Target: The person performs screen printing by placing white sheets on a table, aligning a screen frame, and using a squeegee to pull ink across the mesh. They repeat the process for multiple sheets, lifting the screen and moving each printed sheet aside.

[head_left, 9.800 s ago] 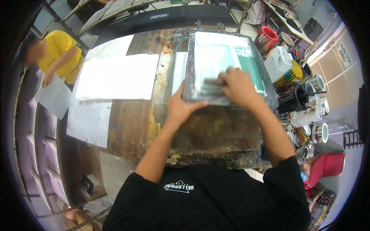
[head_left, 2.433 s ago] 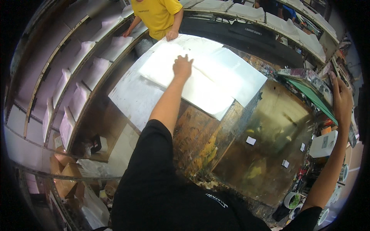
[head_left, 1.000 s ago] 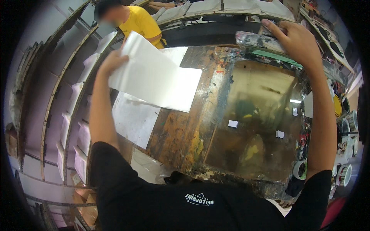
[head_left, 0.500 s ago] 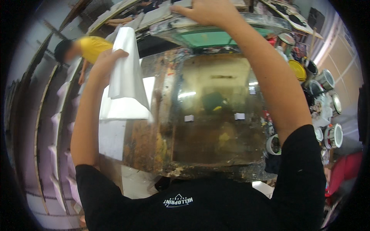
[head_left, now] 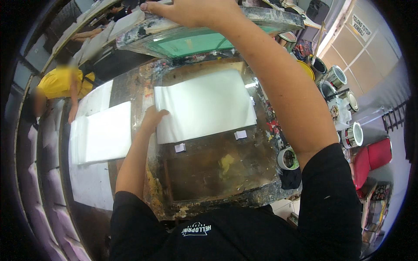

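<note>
White sheet (head_left: 204,108) over the glossy brown panel (head_left: 204,182) of a paint-crusted counter (head_left: 150,182).

Smooth and thin, the rectangle ripples softly toward its left edge, where the left grip (head_left: 152,119) pinches it, thumb uppermost; beyond it, the right grip (head_left: 198,13) clasps the top rim of a tilted screen frame (head_left: 272,18) (taut green mesh (head_left: 189,45) inside a rough, ink-smeared border). Small folded paper tabs (head_left: 180,148) sit just beside the sheet, and flat white paper (head_left: 109,137) lies to the left.
</note>
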A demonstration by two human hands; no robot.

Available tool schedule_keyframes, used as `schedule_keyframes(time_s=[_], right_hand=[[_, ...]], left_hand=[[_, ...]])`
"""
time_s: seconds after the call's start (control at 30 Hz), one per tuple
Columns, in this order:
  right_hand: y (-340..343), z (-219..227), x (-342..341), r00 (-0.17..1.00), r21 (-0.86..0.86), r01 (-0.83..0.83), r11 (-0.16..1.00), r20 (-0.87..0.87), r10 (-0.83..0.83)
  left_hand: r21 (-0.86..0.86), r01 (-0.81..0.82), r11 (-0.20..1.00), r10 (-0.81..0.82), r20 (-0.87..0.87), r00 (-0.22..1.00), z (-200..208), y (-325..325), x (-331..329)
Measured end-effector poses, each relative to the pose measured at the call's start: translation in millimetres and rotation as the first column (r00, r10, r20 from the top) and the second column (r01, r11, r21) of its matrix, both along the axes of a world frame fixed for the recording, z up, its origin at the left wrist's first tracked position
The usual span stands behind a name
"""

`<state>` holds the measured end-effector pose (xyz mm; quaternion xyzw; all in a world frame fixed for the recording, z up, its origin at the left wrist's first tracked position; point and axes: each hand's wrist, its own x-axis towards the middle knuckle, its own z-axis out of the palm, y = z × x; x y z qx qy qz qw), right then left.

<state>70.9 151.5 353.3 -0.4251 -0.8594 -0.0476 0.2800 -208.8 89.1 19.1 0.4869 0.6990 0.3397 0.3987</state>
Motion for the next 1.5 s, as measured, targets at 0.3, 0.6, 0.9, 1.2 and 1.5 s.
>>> schedule_keyframes(time_s=[0.3,0.6,0.9,1.2,1.5], right_hand=[[-6.2,1.3,-5.0,0.995,-0.035,0.068,0.997,0.071,-0.066],[-5.6,-3.5,-11.0,0.975,-0.150,0.138,0.979,0.195,-0.108],[-8.2,-12.3,-7.4,0.992,-0.019,0.102,0.995,0.075,-0.100],[-11.7,-11.0,-7.4,0.994,0.019,0.082,0.996,0.068,-0.083],[-11.5,1.3,-12.3,0.980,0.007,0.180,0.984,0.084,-0.180]], left_hand=[[0.004,0.135,0.991,-0.135,-0.005,0.991,-8.5,-5.4,-23.8],[-0.044,0.111,0.993,-0.120,-0.399,0.909,4.2,-0.1,-15.9],[-0.123,0.081,0.989,-0.120,-0.362,0.924,8.4,-9.1,-12.1],[-0.330,0.087,0.940,-0.264,-0.543,0.797,34.7,-7.4,-11.8],[0.274,0.532,0.801,-0.206,-0.708,0.676,45.0,55.0,65.8]])
